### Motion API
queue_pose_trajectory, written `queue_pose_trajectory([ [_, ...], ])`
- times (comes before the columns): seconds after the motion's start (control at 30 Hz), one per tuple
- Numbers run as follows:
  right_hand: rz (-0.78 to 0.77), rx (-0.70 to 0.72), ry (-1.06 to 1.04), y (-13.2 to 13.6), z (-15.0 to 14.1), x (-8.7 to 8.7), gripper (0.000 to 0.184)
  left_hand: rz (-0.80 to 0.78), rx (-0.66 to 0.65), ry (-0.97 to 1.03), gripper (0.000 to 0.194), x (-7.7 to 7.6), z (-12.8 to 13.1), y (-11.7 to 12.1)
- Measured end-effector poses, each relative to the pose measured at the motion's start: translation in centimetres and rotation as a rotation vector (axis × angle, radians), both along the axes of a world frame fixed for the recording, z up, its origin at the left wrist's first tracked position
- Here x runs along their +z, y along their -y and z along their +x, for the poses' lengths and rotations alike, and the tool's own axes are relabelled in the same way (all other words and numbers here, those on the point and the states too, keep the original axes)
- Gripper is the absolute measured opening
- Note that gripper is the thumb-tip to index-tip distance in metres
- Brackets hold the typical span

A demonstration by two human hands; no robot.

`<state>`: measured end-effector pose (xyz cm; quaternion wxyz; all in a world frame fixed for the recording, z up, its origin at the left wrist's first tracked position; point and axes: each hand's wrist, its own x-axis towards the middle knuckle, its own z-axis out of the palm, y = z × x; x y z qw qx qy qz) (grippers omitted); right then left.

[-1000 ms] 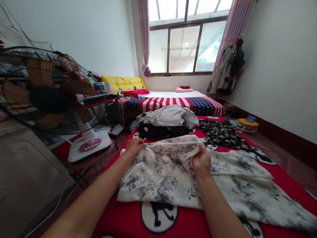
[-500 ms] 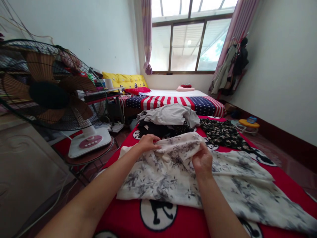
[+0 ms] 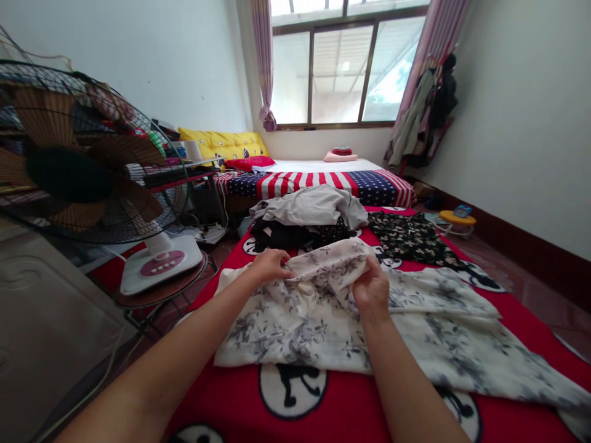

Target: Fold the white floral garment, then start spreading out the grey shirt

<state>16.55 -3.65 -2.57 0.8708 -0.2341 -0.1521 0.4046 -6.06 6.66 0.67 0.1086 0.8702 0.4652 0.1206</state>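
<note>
White trousers with a grey floral print [image 3: 295, 329] lie across a red blanket [image 3: 231, 406], legs stretching to the right. My left hand [image 3: 271, 266] pinches their upper edge on the left. My right hand [image 3: 371, 285] grips the same edge further right, thumb on top, so the waistband between the two hands is raised off the bed. Some of the fingers are hidden behind the cloth. Beyond the hands lies a heap of clothes with a light grey garment [image 3: 314, 206] over black ones [image 3: 281, 236].
A black floral garment [image 3: 409, 239] is spread at the back right. On the left a fan [image 3: 159, 261] stands on a round stool [image 3: 184, 286]. Behind are another bed with a striped cover [image 3: 305, 183] and a yellow stool [image 3: 457, 218].
The view has shifted slightly, so everything sits a little further left and higher. Both hands keep hold of the trousers' edge, in nearly the same pose.
</note>
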Motion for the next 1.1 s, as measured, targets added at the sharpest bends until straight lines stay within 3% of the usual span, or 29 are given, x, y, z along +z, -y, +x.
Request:
queue_pose_trajectory([
  [0.17, 0.017, -0.001, -0.006, 0.2, -0.3, 0.2, 0.01, 0.063, -0.017, -0.031, 0.02, -0.7, 0.4, 0.9],
  [0.37, 0.026, 0.007, -0.033, 0.3, -0.4, 0.4, 0.013, 0.169, 0.002, -0.015, 0.017, -0.8, 0.8, 0.9],
  [0.57, -0.007, 0.001, 0.085, 1.3, -0.9, 1.3, 0.011, 0.203, 0.129, 0.187, 0.032, 0.0, 0.0, -1.9],
  [0.7, -0.016, 0.101, 0.307, 2.5, -1.6, 2.0, 0.012, 0.158, 0.171, 0.345, 0.032, -0.8, -0.7, -4.2],
  [0.8, -0.037, 0.231, 0.491, 3.3, -2.0, 2.1, 0.015, 0.122, 0.162, 0.433, 0.029, -1.6, -1.3, -5.0],
  [0.9, -0.058, 0.454, 0.692, 3.9, -2.4, 2.1, 0.014, 0.115, 0.155, 0.498, 0.028, -1.9, -2.0, -5.2],
  [1.0, -0.114, 0.832, 0.936, 4.5, -3.3, 2.1, 0.012, 0.125, 0.142, 0.528, 0.027, -1.9, -3.2, -4.9],
  [1.1, -0.17, 1.193, 1.089, 5.0, -4.2, 2.1, 0.023, 0.14, 0.138, 0.517, 0.026, -2.2, -4.7, -4.4],
])
